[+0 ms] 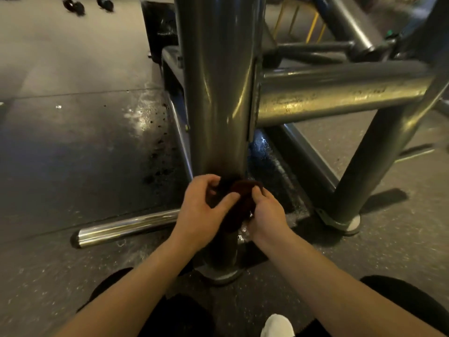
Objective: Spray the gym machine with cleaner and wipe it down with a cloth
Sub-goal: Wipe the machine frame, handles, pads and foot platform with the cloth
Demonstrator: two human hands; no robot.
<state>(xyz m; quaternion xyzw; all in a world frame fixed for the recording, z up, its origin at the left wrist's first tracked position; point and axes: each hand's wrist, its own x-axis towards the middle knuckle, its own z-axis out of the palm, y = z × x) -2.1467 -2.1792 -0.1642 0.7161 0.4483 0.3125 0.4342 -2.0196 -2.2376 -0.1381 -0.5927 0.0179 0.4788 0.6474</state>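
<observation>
A chrome bar (126, 228) lies on the rubber floor (73, 154) at left, its inner end hidden behind a person's left hand (201, 210), whose fingers and thumb curl round a dark red cloth (240, 203). The cloth sits bunched against the low part of the gym machine's upright post (218, 93), a little above the post's foot on the floor. The right hand (267, 215) pinches the cloth's near edge from the other side. Further right, a thick cross tube (340, 93) shows a speckled film and runs to a slanted leg (364, 171). No spray bottle is in sight. The wiping step appears to be under way at the post's base. The next move likely calls for both hands to draw the cloth round the post, then carry it on to the cross tube.
</observation>
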